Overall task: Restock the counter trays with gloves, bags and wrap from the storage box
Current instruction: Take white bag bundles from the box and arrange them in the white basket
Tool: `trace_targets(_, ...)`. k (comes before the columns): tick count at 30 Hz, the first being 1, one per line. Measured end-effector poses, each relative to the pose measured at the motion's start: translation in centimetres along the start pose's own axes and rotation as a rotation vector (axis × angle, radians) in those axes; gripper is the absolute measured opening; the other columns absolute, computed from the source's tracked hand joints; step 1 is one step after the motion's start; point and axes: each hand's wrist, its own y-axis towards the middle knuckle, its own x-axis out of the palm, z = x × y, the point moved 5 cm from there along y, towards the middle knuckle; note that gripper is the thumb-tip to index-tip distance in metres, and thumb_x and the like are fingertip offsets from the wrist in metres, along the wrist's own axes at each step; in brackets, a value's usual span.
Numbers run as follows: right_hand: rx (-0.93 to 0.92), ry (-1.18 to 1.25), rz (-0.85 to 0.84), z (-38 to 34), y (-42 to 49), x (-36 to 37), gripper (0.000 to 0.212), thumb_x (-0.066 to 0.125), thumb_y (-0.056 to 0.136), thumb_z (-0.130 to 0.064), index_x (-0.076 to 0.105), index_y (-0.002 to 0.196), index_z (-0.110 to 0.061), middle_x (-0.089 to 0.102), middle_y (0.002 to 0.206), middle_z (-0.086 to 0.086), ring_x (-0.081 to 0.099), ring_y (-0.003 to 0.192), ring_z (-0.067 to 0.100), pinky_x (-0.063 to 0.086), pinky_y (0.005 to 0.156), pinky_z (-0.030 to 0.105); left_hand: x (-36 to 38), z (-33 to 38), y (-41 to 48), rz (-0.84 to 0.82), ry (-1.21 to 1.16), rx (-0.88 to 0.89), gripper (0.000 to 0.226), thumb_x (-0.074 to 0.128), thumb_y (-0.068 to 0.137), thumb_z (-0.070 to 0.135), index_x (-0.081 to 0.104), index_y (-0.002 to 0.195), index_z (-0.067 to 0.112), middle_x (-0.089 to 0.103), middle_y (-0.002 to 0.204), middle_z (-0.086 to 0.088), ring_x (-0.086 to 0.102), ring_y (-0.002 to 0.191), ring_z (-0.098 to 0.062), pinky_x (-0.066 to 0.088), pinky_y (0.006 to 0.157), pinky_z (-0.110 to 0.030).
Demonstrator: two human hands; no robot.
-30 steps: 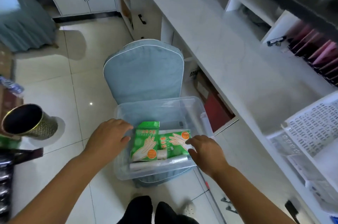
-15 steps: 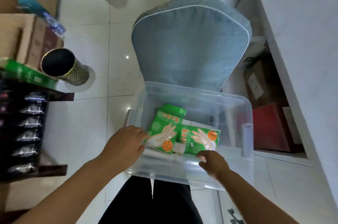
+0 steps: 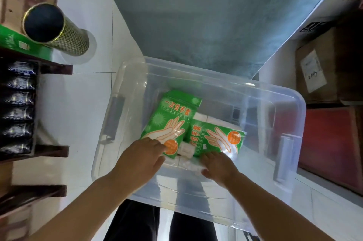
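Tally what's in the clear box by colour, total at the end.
Green glove packs: 2
Small white roll between the packs: 1
Other white items underneath: mostly hidden, not countable
Total countable in the storage box: 3

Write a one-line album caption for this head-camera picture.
In a clear storage box, left hand touches the left glove pack; right hand hovers by the right glove pack.
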Motion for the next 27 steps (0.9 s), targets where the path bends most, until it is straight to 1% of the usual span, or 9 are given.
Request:
trace_targets(2,-0.049,-0.076,0.099,-0.3,0.4,-0.6,0.034,0.057,0.079,-0.025,0.058,0.110,-0.010,0.066,0.107,0.011,0.061,0.097,0.030,0.046,0.082,0.034,0.7,-0.2,0.1,-0.002,0.010,-0.012,0.018,0.074,0.071,0.020,0.070,0.088,0.021,0.072,0.077,0.003,0.066,0.067,-0.018,0.050,0.058,-0.025)
trace_targets(5,-0.012,-0.108,0.242,-0.7,0.6,-1.4,0.026,0.079,0.049,-0.016,0.069,0.072,-0.013,0.070,0.066,0.005,0.065,0.057,0.024,0.053,0.052,0.026,1.1,-0.8,0.2,0.019,-0.005,-0.053,0.021,0.077,0.067,0.017,0.070,0.086,0.021,0.072,0.074,0.002,0.066,0.065,-0.019,0.051,0.057,-0.026)
trace_targets(6,-0.008,-0.089,0.258,-0.8,0.8,-1.1,0.025,0.080,0.049,-0.015,0.069,0.071,-0.013,0.070,0.065,0.006,0.066,0.057,0.025,0.053,0.051,0.027,1.2,-1.0,0.2,0.030,-0.013,-0.067,0.022,0.078,0.066,0.016,0.070,0.086,0.021,0.072,0.075,0.002,0.066,0.065,-0.019,0.052,0.057,-0.027)
trace_targets(10,0.047,-0.038,0.214,-1.0,1.4,-0.3,0.020,0.069,0.074,-0.021,0.068,0.092,-0.013,0.072,0.086,0.009,0.068,0.079,0.028,0.053,0.068,0.031,1.3,-1.4,-0.3,0.050,0.001,-0.063,0.027,0.083,0.060,0.015,0.071,0.084,0.022,0.073,0.074,0.004,0.067,0.064,-0.017,0.054,0.057,-0.027)
trace_targets(14,0.066,0.020,0.206,-1.5,0.6,-1.0,0.028,0.047,0.087,-0.016,0.060,0.111,-0.013,0.069,0.105,0.010,0.064,0.096,0.031,0.051,0.079,0.034,1.0,-1.7,-1.0,0.024,0.056,-0.063,0.031,0.087,0.053,0.018,0.072,0.080,0.022,0.073,0.071,0.004,0.067,0.060,-0.016,0.054,0.054,-0.025)
trace_targets(16,0.079,0.058,0.237,-1.8,-0.8,-2.5,0.030,0.046,0.086,-0.013,0.061,0.112,-0.015,0.070,0.105,0.010,0.065,0.095,0.033,0.052,0.078,0.034,0.8,-1.7,-1.2,-0.010,0.034,-0.096,0.028,0.079,0.066,0.020,0.071,0.092,0.022,0.073,0.085,0.001,0.067,0.075,-0.018,0.053,0.064,-0.027)
trace_targets(19,0.066,0.076,0.226,-2.4,-3.8,-4.8,0.029,0.047,0.085,-0.014,0.061,0.109,-0.018,0.070,0.103,0.010,0.065,0.093,0.033,0.049,0.074,0.030,1.2,-1.3,-1.0,-0.060,-0.092,-0.130,0.035,0.057,0.085,0.025,0.057,0.119,0.024,0.063,0.116,0.001,0.056,0.106,-0.019,0.046,0.084,-0.031)
trace_targets(24,0.026,0.059,0.216,-3.6,-10.0,-9.1,0.017,0.047,0.083,-0.021,0.059,0.096,-0.019,0.069,0.099,0.008,0.063,0.089,0.033,0.034,0.063,0.029,-0.3,1.6,-0.6,-0.103,-0.155,-0.038,0.048,0.056,0.083,0.022,0.047,0.130,0.027,0.052,0.131,0.002,0.046,0.118,-0.018,0.041,0.092,-0.030)
trace_targets(27,0.034,0.115,0.275,-4.3,-13.2,-11.7,0.015,0.049,0.081,-0.026,0.059,0.092,-0.022,0.070,0.094,0.005,0.063,0.085,0.030,0.031,0.061,0.026,-1.5,4.0,-0.4,-0.178,-0.104,0.083,0.046,0.055,0.080,0.021,0.050,0.126,0.024,0.055,0.126,0.000,0.048,0.116,-0.020,0.041,0.092,-0.029)
